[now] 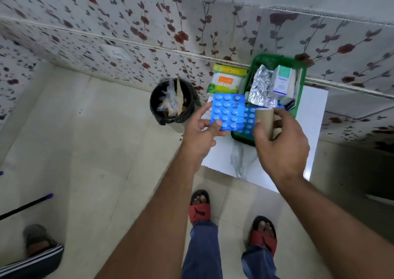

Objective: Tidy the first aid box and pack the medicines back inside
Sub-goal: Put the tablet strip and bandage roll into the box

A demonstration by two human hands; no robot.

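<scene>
We are mid-packing, both hands loaded above the box.

Our left hand (201, 129) pinches a blue blister sheet of tablets (227, 112); our right hand (281, 137) grips a brown cardboard tube (264, 121). Next, we judge, each goes into the green plastic first aid box (298, 69) on the white table (315, 108).

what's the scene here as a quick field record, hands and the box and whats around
left hand: holds blue blister pack by its lower edge
right hand: holds brown cardboard tube over the box
green box: on white table, open
in box: foil strip, white carton, second blue blister pack
beside box: cotton bud pack, to its left
on floor: black bin, holding rubbish
</scene>
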